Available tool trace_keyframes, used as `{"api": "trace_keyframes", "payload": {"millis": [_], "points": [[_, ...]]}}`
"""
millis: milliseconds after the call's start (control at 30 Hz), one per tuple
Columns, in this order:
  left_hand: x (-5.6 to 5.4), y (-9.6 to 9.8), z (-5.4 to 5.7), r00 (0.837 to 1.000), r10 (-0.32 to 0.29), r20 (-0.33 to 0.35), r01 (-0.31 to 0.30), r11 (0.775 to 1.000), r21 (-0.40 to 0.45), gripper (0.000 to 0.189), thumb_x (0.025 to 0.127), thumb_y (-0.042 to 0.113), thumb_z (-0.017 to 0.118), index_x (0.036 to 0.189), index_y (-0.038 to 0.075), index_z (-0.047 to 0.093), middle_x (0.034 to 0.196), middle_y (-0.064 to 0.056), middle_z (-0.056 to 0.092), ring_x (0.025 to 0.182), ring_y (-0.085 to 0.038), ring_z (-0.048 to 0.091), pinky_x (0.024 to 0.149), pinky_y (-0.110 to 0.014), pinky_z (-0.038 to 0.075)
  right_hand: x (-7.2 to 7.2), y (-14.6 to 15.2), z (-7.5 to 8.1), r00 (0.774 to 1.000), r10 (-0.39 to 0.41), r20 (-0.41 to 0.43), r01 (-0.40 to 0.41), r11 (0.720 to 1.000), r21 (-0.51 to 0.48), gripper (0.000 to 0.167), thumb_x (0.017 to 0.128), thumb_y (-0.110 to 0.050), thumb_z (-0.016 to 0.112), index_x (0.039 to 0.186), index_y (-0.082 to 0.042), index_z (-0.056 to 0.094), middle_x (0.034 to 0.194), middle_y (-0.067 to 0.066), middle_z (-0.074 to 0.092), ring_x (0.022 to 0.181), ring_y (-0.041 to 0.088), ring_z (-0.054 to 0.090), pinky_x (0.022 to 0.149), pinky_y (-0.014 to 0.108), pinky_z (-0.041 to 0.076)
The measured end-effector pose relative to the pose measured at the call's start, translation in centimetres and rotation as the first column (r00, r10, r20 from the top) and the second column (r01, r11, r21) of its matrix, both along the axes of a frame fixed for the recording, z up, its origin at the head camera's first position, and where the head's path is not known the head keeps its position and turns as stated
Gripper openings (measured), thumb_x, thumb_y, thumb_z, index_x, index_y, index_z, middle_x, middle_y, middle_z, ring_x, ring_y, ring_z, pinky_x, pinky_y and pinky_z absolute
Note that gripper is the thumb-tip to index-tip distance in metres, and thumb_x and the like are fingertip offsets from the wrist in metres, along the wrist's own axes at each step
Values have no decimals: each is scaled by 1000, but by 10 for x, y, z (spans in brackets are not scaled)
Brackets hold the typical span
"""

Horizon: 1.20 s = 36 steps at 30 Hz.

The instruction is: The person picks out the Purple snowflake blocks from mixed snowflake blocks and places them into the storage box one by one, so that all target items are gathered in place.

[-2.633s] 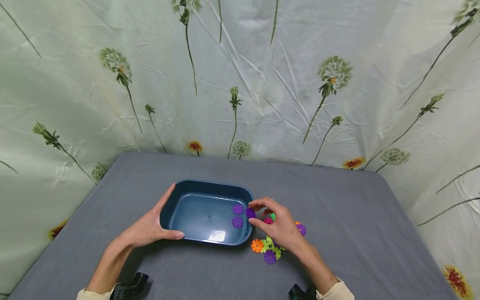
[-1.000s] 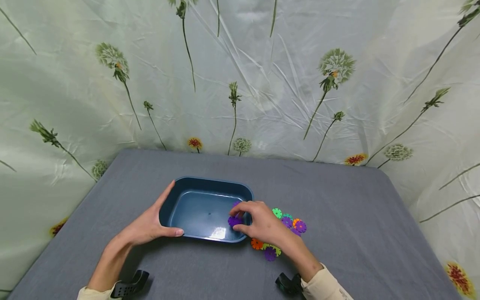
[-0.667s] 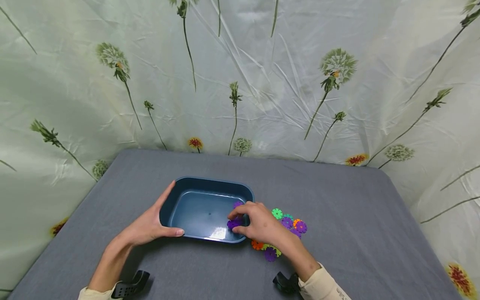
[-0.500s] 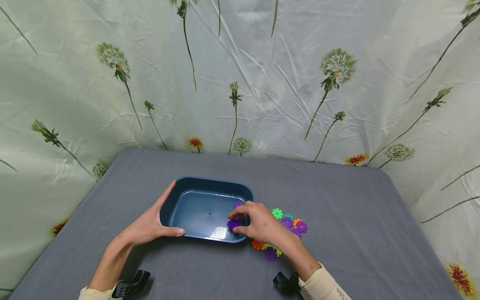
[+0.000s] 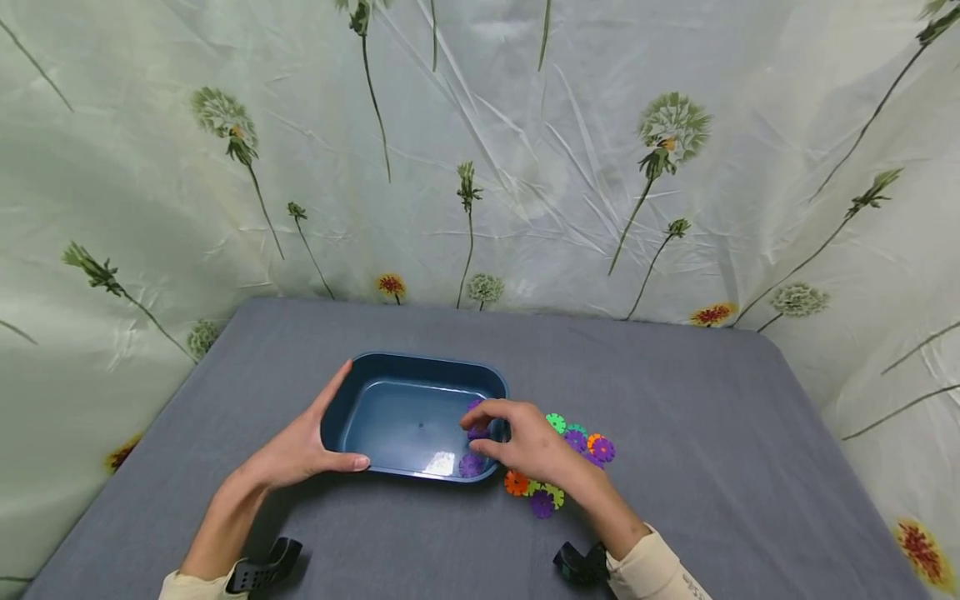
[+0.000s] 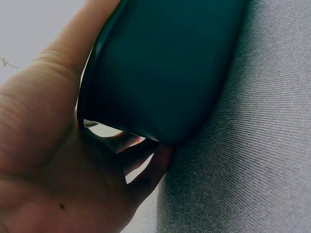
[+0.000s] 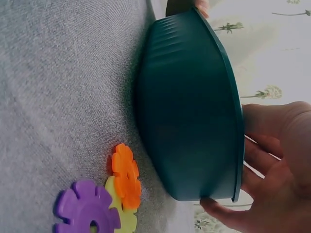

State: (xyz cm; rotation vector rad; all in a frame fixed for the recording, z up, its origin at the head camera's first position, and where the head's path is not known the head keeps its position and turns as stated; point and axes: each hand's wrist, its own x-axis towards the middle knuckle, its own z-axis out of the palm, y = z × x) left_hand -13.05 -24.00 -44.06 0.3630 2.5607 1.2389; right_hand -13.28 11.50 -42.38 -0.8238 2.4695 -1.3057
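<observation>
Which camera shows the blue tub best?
The head view: it looks down into the tub, so you see most of its floor, though the right hand covers a bit. The left wrist view shows just part of its outside; the right wrist view shows more outside wall, but not the floor.

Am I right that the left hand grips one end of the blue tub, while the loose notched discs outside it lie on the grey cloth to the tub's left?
Not quite: the loose notched discs lie on the grey cloth to the tub's right, as the head view shows. The left hand does grip one end of the blue tub.
</observation>
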Motion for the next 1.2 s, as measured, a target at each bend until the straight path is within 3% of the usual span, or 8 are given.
{"api": "trace_keyframes", "payload": {"millis": [233,533,933,1200], "points": [[1,0,-2,1000,10,7,-10,1000,0,135,77,30,92,167,39,-9,175,-24,2,154,-60,16,106,-82,30,4,8,3,996,-74,-52,70,995,-64,25,96,-12,76,121,-12,74,115,4,76,103,19,69,94,38,56],[0,1,0,1000,-7,-6,7,1000,13,135,77,28,92,168,37,-8,175,-24,3,153,-60,18,106,-81,31,4,30,-3,979,-170,-112,144,968,-207,26,94,-11,77,120,-8,73,115,10,73,106,28,70,93,49,59],[0,2,2,1000,8,7,-8,1000,-5,136,77,29,92,168,35,-9,174,-26,3,153,-61,18,106,-82,31,2,59,-10,963,-254,-85,238,957,-167,24,98,-15,74,120,-7,72,117,5,73,104,18,70,93,33,58],[0,1,2,1000,-3,-8,2,1000,-8,136,76,30,92,168,35,-8,175,-24,3,153,-60,19,106,-82,31,5,78,-16,957,-275,-90,259,953,-158,24,96,-9,75,119,-4,72,116,14,74,106,28,70,92,34,58]]}}
